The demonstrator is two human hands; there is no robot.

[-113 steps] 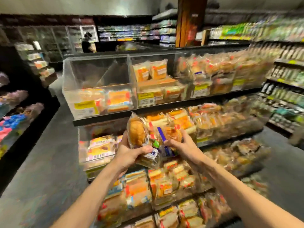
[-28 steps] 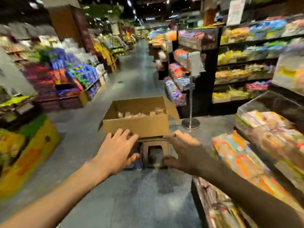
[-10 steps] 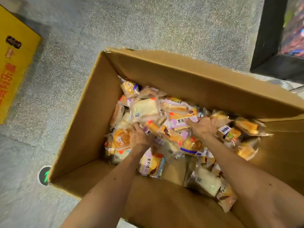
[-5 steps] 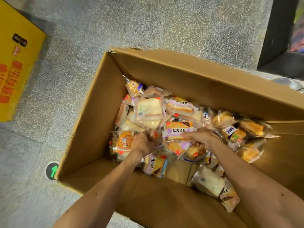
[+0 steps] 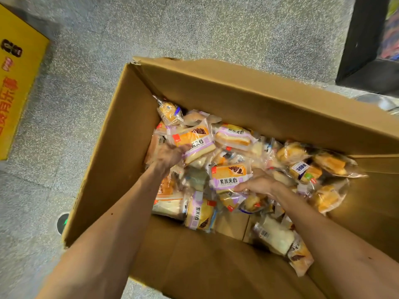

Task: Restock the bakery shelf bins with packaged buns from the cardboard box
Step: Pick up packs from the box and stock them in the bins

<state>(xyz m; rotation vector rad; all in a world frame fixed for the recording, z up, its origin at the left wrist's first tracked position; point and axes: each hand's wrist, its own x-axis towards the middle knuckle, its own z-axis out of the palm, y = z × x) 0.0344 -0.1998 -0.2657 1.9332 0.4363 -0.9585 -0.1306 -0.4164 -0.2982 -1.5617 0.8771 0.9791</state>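
**Both hands deep in the box**

Left hand (image 5: 170,155) has its grip closed on a clear-wrapped purple-and-orange sandwich bun pack (image 5: 194,141), lifted at the far left of the pile. Right hand (image 5: 258,182) clamps a second purple-labelled bun pack (image 5: 228,176) mid-pile, thumb under, fingers on top. Around them, loose packaged buns (image 5: 306,169) crowd the far half of the open brown cardboard box (image 5: 237,91). The box sits on speckled grey floor (image 5: 86,61), a yellow printed carton (image 5: 15,83) off to the left.
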